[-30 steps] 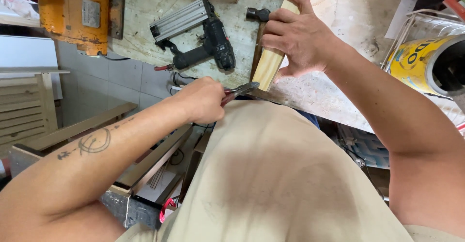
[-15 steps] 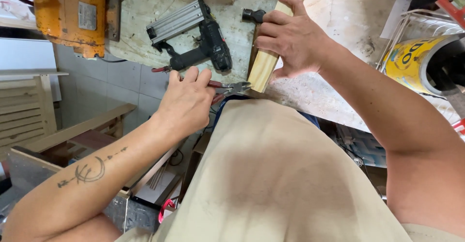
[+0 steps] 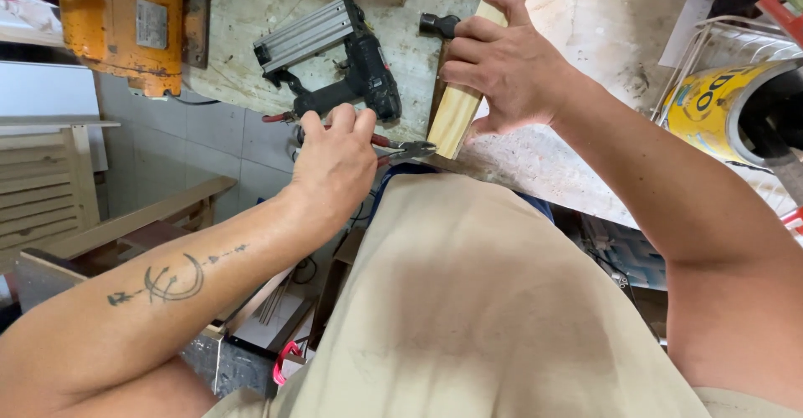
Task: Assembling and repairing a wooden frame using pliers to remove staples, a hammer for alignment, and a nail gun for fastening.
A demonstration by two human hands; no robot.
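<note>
The left hand is curled over the red handles of a pair of pliers. The fingers are closed on them, and the metal nose points at the near end of a wood stick. The right hand is wrapped around that stick, fingers closed tight, holding it tilted up off the counter. The near end of the stick sits just beside the nose of the pliers, close to the person's tummy.

To do this well, I think the right hand should keep the stick very steady, so it does not wobble. The pliers should bite only the small spot they need, and the pull should be slow and straight. The fingers on the stick should stay back from the metal nose.

Just behind the hands lies a black nail gun with a silver part. A black hammer head peeks out beside the stick. An orange machine sits far to the left. A yellow can lies on its side at the right.
</note>
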